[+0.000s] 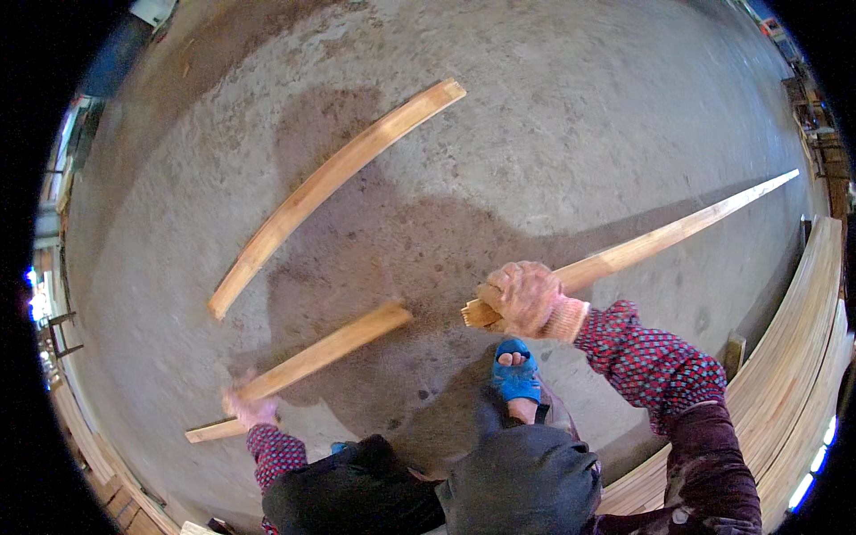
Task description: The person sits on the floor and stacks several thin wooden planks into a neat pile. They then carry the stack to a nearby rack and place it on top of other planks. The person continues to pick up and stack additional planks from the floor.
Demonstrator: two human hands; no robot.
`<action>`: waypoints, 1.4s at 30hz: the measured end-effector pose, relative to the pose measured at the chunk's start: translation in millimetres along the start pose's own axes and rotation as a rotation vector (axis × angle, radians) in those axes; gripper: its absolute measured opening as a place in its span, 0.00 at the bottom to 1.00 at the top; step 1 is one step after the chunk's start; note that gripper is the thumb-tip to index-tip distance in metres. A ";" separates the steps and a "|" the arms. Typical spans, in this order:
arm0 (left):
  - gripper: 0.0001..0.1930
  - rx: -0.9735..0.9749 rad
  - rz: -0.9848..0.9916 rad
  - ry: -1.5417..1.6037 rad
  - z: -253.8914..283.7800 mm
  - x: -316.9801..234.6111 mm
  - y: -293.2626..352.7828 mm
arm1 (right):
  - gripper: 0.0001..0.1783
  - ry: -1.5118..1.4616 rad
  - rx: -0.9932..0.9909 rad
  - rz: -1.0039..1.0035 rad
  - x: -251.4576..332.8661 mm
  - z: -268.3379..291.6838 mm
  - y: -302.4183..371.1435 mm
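Observation:
My left hand (250,406), gloved and blurred by motion, is closed around a short wooden board (325,353) near its lower left end. My right hand (526,299), in a pale glove, grips a long wooden board (655,242) close to its jagged near end. That board slants away to the far right. Another wooden board (334,183) lies apart on the floor ahead of me, untouched by either hand. Fisheye bending makes it look curved.
A tall stack of long boards (785,374) runs along my right side. More timber (111,477) lies at the lower left rim. My foot in a blue sandal (515,370) stands below the right hand. The concrete floor (580,116) is stained dark in places.

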State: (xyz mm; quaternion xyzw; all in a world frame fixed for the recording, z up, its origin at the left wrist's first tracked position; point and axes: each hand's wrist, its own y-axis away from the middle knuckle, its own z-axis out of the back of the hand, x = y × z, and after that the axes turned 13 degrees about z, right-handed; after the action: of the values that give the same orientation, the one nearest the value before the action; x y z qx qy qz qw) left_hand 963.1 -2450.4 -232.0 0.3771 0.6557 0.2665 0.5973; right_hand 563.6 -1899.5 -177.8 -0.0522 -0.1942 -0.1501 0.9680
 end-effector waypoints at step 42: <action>0.17 0.493 -0.075 0.189 -218.7 64.1 118.4 | 0.40 0.147 0.292 -0.309 -48.1 57.3 46.4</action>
State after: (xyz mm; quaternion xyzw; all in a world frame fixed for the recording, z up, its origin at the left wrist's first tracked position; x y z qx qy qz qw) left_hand 768.5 -2308.4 -143.0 0.4599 0.7673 0.1104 0.4331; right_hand 515.1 -1833.3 -146.0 0.1299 -0.1483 -0.2703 0.9424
